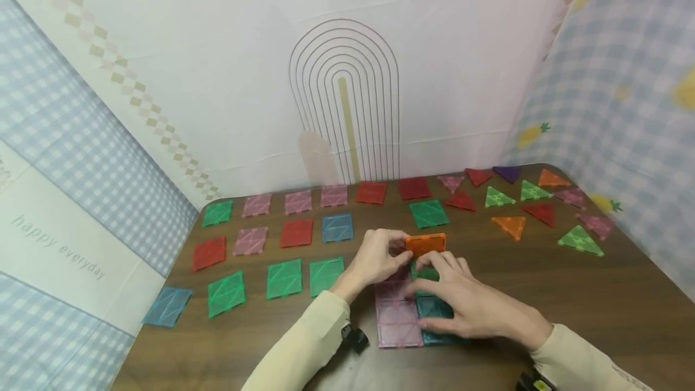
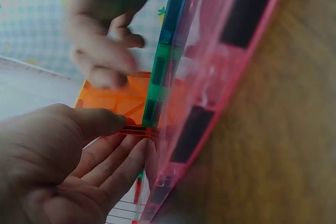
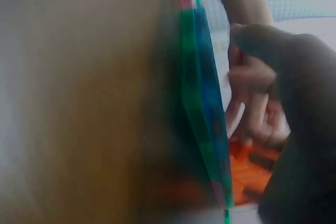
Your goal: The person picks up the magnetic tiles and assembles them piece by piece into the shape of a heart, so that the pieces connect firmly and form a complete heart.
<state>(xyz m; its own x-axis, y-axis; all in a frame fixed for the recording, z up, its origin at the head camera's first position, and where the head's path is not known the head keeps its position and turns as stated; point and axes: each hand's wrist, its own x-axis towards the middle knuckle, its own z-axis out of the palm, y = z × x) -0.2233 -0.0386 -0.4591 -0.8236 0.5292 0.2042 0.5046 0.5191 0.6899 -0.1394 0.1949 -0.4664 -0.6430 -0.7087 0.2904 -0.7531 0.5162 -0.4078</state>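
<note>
Thumb and fingers of my left hand (image 1: 378, 256) pinch an orange magnetic tile (image 1: 426, 242), which stands on edge at the far end of a flat tile block. In the left wrist view the thumb lies on the lower edge of the orange tile (image 2: 118, 100), with fingers behind. The block joins pink tiles (image 1: 399, 323) on the left with a green tile (image 1: 425, 271) and a teal tile (image 1: 432, 339) on the right. My right hand (image 1: 469, 301) hovers over the green and teal tiles, fingers loosely bent and thumb apart, gripping nothing. It partly hides them.
Left and behind lie loose square tiles: green (image 1: 285, 278), red (image 1: 296, 233), pink (image 1: 251, 241) and blue (image 1: 337, 228). Triangular tiles, such as a light green one (image 1: 581, 240) and an orange one (image 1: 510, 225), lie at the right. A patterned cloth (image 1: 244, 77) hangs behind the table.
</note>
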